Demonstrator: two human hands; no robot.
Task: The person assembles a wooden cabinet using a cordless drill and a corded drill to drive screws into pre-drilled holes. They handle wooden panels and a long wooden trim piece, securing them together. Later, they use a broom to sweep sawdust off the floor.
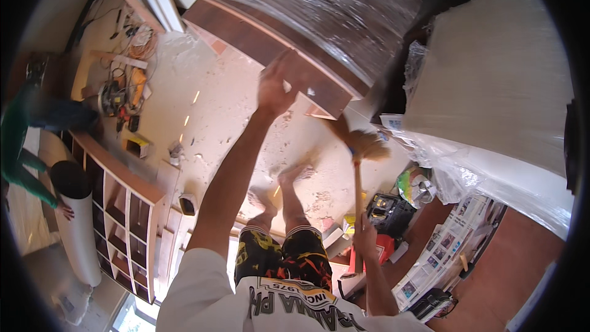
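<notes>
My left hand reaches forward and grips the lower edge of a brown wooden cabinet, partly wrapped in shiny clear film. Its fingers lie against the brown panel and are slightly blurred. Down at my right side, my right hand is closed round the wooden handle of a broom. The broom's straw-coloured bristles point away from me, close to the cabinet's near right corner. Whether the bristles touch the floor I cannot tell. My bare feet stand on the dusty floor between the two.
Power tools and coiled cords lie at the left. A shelf unit with compartments stands near left, beside a person in a green sleeve and a large roll. A black toolbox and film-wrapped furniture stand right.
</notes>
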